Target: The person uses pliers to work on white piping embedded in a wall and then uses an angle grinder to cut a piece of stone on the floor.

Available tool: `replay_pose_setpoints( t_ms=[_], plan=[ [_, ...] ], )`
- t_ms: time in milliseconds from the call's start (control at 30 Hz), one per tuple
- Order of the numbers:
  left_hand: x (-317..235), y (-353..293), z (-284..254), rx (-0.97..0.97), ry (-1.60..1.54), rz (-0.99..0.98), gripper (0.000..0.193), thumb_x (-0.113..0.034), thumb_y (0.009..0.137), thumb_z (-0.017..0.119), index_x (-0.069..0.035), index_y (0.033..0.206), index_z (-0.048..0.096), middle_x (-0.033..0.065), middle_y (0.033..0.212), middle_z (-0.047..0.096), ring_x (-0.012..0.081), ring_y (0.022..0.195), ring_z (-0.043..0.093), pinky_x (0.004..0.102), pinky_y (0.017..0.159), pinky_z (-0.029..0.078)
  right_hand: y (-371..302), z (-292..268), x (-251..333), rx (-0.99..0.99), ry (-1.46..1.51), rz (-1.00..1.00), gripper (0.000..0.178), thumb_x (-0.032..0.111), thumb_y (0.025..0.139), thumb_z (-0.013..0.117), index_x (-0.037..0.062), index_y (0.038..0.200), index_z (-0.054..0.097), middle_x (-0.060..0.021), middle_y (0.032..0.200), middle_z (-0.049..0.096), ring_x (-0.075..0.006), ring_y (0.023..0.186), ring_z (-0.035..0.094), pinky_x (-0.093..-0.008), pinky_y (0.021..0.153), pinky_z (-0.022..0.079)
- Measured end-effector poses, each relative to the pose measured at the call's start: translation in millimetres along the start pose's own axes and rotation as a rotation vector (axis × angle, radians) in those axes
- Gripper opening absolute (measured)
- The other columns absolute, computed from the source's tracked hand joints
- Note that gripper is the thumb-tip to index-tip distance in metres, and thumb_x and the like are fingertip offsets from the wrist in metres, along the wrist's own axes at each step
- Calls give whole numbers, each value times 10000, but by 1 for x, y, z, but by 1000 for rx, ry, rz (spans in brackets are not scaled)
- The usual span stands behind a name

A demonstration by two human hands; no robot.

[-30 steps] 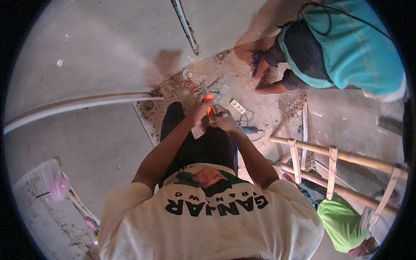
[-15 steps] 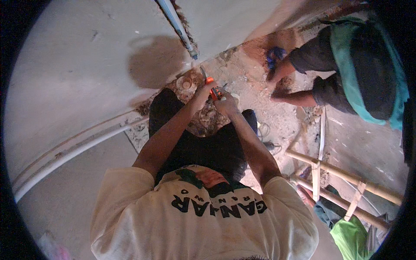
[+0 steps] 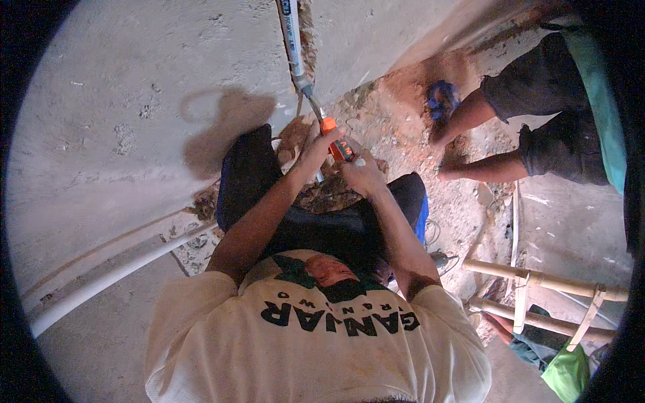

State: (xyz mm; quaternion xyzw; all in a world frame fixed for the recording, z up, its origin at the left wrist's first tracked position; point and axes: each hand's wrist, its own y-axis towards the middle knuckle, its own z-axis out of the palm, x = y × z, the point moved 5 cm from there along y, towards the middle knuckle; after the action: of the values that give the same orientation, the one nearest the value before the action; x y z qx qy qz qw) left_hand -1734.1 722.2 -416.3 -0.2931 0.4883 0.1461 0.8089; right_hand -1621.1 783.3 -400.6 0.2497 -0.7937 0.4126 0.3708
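Observation:
Between my two hands is an orange-and-black hand tool (image 3: 340, 148) with a bent metal tip; its exact kind is hard to tell. My left hand (image 3: 312, 153) is closed around its upper part, near the orange end. Lower down, my right hand (image 3: 363, 173) is closed on the tool's body from the right. The metal tip reaches up to the lower end of a grey-white pipe (image 3: 293, 50), set in a rough groove in the wall. A bluish fitting (image 3: 306, 90) sits at that pipe end. My fingertips are partly hidden behind the tool.
A co-worker's bare legs (image 3: 480, 173) and dark shorts are at the right, beside a blue bundle (image 3: 442, 99). A bamboo ladder (image 3: 557, 324) lies at lower right with a green cloth (image 3: 568, 371). Along the left wall runs a long white pipe (image 3: 114, 282). Rubble (image 3: 403, 121) covers the floor.
The view has shifted closer to the wall, and my hands with the tool have risen toward the pipe. The metal tip, apart from the pipe end before, now meets it.

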Motion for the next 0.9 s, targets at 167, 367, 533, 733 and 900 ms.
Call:
replay_pose_setpoints(
  t_ms=[167,367,533,733,900],
  plan=[
    [-28,-14,5,28,216,-12,452,-327,850,656,-55,1138,437,46,1021,509,143,987,518,317,881,420,-4,2,-4,42,-523,-318,331,217,877,515,130,1187,591,-108,1099,647,-246,1053,608,-417,1073,304],
    [2,0,-3,68,-82,-52,435,-331,844,671,-65,1116,460,25,961,525,132,931,535,300,832,434,9,0,2,206,141,35,458,12,793,648,104,1230,548,-95,1109,609,-184,897,654,-304,693,579],
    [24,18,-8,73,-280,-19,350,-328,845,671,-76,1024,509,15,878,541,126,831,559,283,748,458,1,-7,33,221,390,221,416,23,819,615,82,1223,539,-81,1056,622,-185,854,658,-277,644,566],
    [1,6,-1,129,-226,132,296,-331,835,679,-96,933,528,23,849,563,123,756,573,280,699,472,-6,-14,51,183,424,216,331,86,855,596,103,1185,576,-56,945,660,-153,776,645,-272,580,533],
    [0,6,0,102,-274,86,281,-327,827,690,-107,914,538,16,833,582,115,761,574,271,684,473,-5,-12,48,187,392,218,331,122,874,586,146,1204,569,-54,975,658,-132,812,630,-284,671,529]
  ],
)
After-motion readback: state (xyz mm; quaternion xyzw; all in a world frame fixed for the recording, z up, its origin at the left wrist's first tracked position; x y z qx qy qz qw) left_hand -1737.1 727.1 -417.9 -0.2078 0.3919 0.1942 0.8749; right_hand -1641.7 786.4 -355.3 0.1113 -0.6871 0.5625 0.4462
